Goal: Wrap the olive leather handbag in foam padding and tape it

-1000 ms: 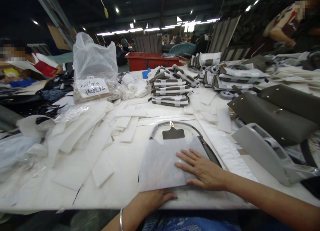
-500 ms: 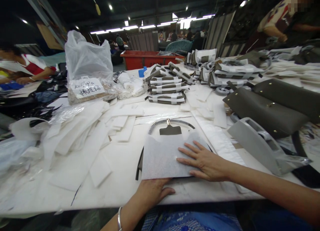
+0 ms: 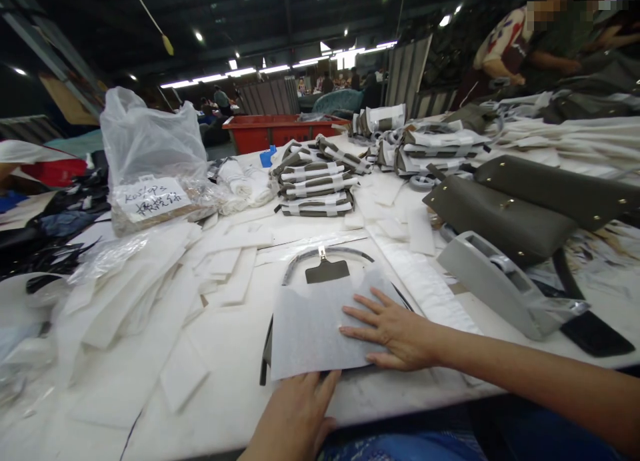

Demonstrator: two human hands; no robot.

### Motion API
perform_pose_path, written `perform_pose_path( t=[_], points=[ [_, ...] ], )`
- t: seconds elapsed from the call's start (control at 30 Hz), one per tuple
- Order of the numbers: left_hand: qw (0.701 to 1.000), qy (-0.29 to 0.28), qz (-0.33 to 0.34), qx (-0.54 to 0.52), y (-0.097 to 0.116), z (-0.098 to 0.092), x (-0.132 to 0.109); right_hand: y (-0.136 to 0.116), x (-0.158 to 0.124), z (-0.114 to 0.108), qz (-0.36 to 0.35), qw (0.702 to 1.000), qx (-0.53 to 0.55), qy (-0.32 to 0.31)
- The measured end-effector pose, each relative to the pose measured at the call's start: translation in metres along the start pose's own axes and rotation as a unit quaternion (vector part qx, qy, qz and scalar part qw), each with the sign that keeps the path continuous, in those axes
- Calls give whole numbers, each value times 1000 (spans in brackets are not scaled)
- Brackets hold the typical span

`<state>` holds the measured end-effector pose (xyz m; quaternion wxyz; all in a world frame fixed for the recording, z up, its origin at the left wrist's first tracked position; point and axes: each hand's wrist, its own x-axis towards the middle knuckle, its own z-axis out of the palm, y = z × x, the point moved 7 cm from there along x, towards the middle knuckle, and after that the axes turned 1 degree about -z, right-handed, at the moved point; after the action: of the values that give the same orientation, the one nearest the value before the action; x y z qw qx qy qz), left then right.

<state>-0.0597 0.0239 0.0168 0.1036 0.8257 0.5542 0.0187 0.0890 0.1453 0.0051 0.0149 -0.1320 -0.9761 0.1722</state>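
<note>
A thin white sheet (image 3: 306, 331) lies over the body of a dark olive handbag on the table. The bag's flap tab (image 3: 327, 272) with a metal clasp and its plastic-wrapped handle (image 3: 295, 264) show beyond the sheet's far edge. My right hand (image 3: 395, 331) rests flat on the right part of the sheet, fingers spread. At the near edge is my left hand (image 3: 300, 408), its fingers stretched toward the sheet and thumb apart; its fingertips are partly hidden there. A dark strap end (image 3: 263, 364) sticks out at the bag's left side.
Loose white foam pieces (image 3: 235, 274) cover the table's left side. A stack of wrapped bag parts (image 3: 317, 191) stands behind. To the right lie a grey tape dispenser (image 3: 493, 281) and olive bags (image 3: 500, 211). A clear plastic bag (image 3: 155, 148) stands back left; co-workers are beyond.
My left hand's fingers have come out more at the sheet's near edge. The right hand stays flat on the sheet. The whole view has shifted as my head turned slightly.
</note>
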Motion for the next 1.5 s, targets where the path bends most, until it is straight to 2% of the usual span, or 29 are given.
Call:
perform_pose_path(
  t=[0.1,0.17,0.23,0.37,0.47,0.57,0.97,1.5],
  points=[
    [997,-15,20,-76,17,-29,8,1,0,1,-3,1000,4,7],
    [995,22,7,-98,13,-45,25,1,-1,1,-5,1000,9,19],
    [994,68,19,-79,1,-50,44,1,-1,0,-8,999,13,28],
    [995,80,43,-37,-31,-20,62,4,-1,0,-6,999,31,22],
    [990,116,57,-51,-45,0,55,7,0,2,5,999,43,7],
    [987,138,63,-53,-46,8,47,9,2,4,11,999,43,-9],
    [986,141,56,-68,-45,7,46,7,8,2,5,1000,8,-7],
    [985,149,67,-54,-43,6,45,3,14,4,27,999,-3,-38]
  ],
)
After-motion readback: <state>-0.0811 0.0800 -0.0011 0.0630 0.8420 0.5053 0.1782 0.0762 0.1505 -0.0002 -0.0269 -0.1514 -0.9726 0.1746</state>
